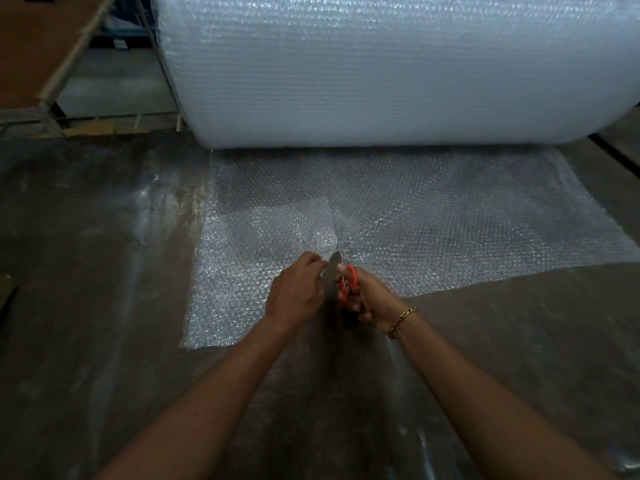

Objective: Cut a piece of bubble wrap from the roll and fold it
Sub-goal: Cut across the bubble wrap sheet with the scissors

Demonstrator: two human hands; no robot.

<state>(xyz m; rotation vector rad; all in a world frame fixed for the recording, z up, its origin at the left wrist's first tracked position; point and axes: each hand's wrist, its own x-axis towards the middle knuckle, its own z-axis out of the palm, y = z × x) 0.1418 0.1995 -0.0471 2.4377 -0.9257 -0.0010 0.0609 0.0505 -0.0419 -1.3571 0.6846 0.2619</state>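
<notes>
Mid-cut. The bubble wrap roll (398, 71) lies on its side at 12 o'clock, and its unrolled sheet (450, 230) runs flat over the floor (86, 271) toward 6. Both hands meet at the sheet's near edge, just below frame centre.

- Right hand (372, 299): fingers curled through the red loops of the scissors (346, 282). The blades point to 12, into the sheet, so the cut runs from the near edge toward the roll. I can't tell how wide the blades are open; they show edge-on.
- Left hand (298, 292): at 9 o'clock of the blades, touching the sheet. Fingers pinch the cut edge, I'd guess to tension it so the film shears instead of bunching.
- A flap (304, 223) at 11 o'clock of the hands lifts and looks folded over itself. Probably the freed side of the cut.
- Having the sheet flat on the floor gives backing and makes a straight line easier.

The cut looks only partly through, with most of the sheet's length uncut ahead of the blades. Folding hasn't started.

Writing: none readable. A small tag near the metal frame (52, 98) at 10 o'clock is too small to read. There is a chain bracelet (401, 322) on the right wrist.
</notes>
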